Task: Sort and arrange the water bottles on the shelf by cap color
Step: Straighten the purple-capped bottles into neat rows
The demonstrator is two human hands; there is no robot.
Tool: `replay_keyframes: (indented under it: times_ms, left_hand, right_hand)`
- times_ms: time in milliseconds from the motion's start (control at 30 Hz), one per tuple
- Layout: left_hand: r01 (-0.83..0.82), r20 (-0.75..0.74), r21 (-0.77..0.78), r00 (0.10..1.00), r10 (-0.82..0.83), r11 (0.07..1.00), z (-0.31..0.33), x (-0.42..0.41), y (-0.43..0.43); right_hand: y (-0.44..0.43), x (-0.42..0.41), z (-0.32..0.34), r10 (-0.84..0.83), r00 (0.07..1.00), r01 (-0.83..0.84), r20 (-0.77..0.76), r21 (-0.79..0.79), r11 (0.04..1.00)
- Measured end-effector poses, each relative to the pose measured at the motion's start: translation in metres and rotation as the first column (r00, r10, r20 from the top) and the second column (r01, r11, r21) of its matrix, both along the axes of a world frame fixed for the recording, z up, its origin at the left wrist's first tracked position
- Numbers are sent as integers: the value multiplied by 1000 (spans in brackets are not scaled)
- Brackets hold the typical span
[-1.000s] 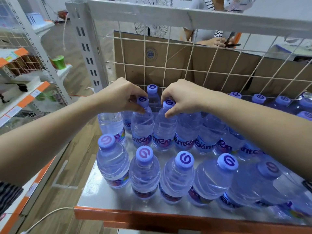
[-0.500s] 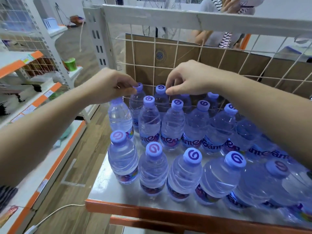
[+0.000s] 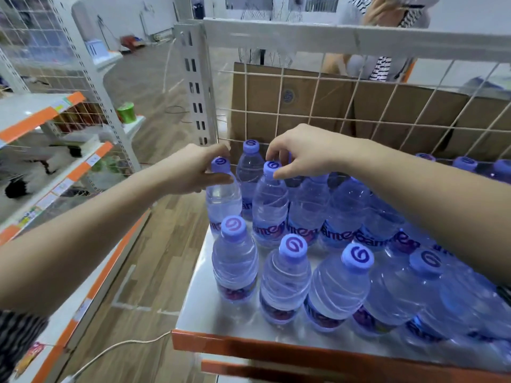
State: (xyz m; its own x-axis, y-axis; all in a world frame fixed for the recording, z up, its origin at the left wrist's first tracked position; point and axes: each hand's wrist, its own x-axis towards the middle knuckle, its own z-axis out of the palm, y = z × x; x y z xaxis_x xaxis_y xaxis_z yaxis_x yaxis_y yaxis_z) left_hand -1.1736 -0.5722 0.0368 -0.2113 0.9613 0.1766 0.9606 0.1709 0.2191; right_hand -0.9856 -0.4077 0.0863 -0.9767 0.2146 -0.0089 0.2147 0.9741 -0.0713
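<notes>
Wood-plank floor (image 3: 166,239) runs past white racks (image 3: 25,106) with orange edging at left; cardboard boxes (image 3: 301,89) stand beyond.

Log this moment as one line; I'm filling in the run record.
left hand: grips end bottle at neck | right hand: pinches cap of neighbouring bottle | shelf: purple-capped bottles upright in rows

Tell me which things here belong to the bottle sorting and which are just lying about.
In the job: left hand gripping the end bottle; right hand pinching the next bottle by its cap; front-row bottles; shelf.
Lying about: cardboard box; green roll; white cable.
</notes>
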Motion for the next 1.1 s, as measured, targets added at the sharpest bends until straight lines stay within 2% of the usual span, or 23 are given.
replay_keyframes:
  times_ms: [133,733,833,900,967,1100]
  left_hand:
    - [16,67,6,998,-17,1000,-4,3,7]
    - [9,87,84,996,-17,996,-1,36,16]
    - [20,55,-14,998,-19,1000,6,31,14]
    - [-33,123,-129,991,49,991,14,28,15]
    - [-85,154,-154,982,109,984,19,23,21]
    - [-90,-35,132,995,96,987,22,14,43]
  right_hand:
    - [7,8,4,-39,999,39,21,-27,999]
    - [17,26,12,-43,996,47,84,-34,998]
    - [21,27,15,-57,998,58,38,-28,998]
    - [28,28,19,-77,997,77,-6,-2,997]
    - [37,30,24,-111,993,112,-44,14,994]
    - [58,37,28,-189,979,191,-72,19,981]
